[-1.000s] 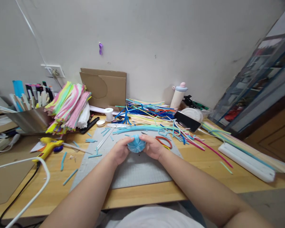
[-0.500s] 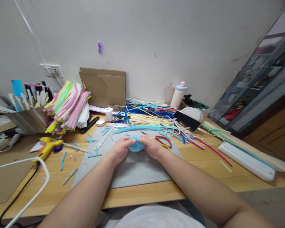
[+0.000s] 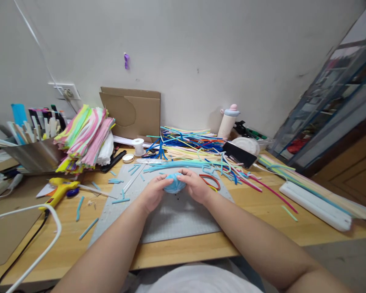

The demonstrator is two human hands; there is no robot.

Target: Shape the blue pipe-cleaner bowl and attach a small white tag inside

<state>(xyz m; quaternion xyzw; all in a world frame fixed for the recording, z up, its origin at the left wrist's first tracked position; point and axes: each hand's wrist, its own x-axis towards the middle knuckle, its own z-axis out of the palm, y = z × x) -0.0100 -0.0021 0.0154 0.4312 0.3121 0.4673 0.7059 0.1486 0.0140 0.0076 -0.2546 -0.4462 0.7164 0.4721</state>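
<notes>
A round light-blue ball (image 3: pixel 174 184), ribbed like bundled pipe cleaners, is held between my two hands above the grey cutting mat (image 3: pixel 183 224). My left hand (image 3: pixel 155 192) grips its left side, thumb on top. On the other side my right hand (image 3: pixel 195 186) presses it with thumb and fingers. Parts of the ball are covered by my fingers. Just right of my right hand lie scissors with red and yellow handles (image 3: pixel 212 182), partly hidden behind it. Short blue pipe cleaner pieces (image 3: pixel 121 200) are scattered on the mat's left side.
A yellow glue gun (image 3: pixel 59 192) lies at left near a white cable. Colourful pipe cleaners (image 3: pixel 192 140) pile up along the wall, with a bottle (image 3: pixel 228 122) and a phone (image 3: pixel 240 154) at the back right. A white power strip (image 3: pixel 315 206) lies on the right.
Both hands keep hold of the blue ball, which has turned slightly between the fingers. My right hand's fingers have shifted a little upward. The camera view has moved slightly.
</notes>
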